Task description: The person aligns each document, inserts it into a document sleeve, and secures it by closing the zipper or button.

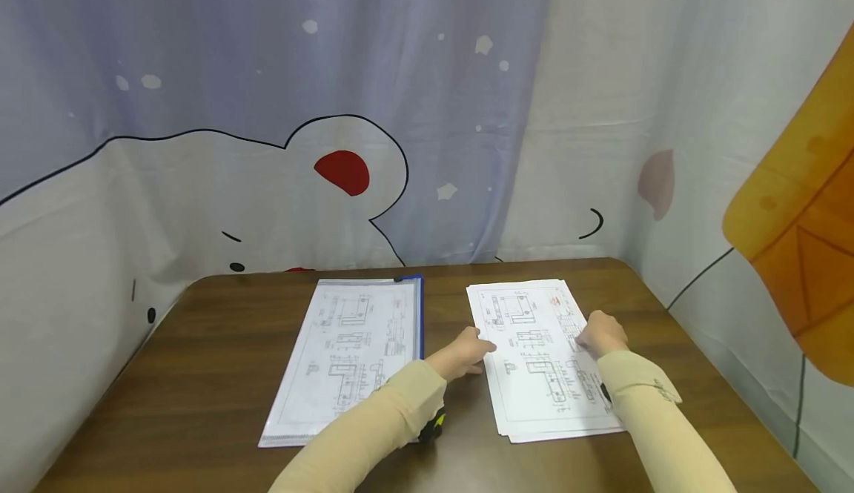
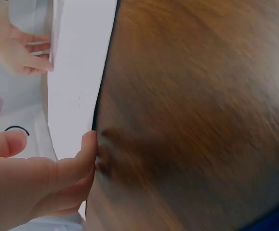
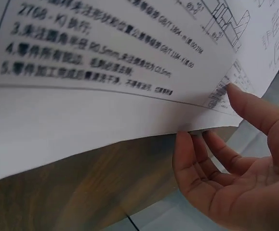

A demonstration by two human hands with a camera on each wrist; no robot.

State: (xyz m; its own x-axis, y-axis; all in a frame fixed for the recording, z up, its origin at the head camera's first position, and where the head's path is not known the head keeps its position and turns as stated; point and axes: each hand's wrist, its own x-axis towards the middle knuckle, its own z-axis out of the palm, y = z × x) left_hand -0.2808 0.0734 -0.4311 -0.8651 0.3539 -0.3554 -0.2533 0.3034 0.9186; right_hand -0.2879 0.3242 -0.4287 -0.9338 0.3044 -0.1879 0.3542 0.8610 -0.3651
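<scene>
A small stack of drawing sheets (image 1: 543, 352) lies on the right half of the table, its edges slightly uneven. My left hand (image 1: 462, 352) is at the stack's left edge. In the left wrist view, fingertips (image 2: 88, 142) touch that edge while the thumb stands apart from them. At the opposite edge, my right hand (image 1: 603, 335) pinches the sheets. Its thumb (image 3: 243, 101) lies over the printed side and its fingers (image 3: 183, 149) sit under the paper's edge, as the right wrist view shows.
A blue-edged folder (image 1: 422, 315) with a similar drawing lies left of the stack. Beside the left sleeve, a black and yellow object (image 1: 434, 426) shows partly. The brown wooden table (image 1: 207, 359) ends at a printed curtain (image 1: 440, 107) behind and on the right.
</scene>
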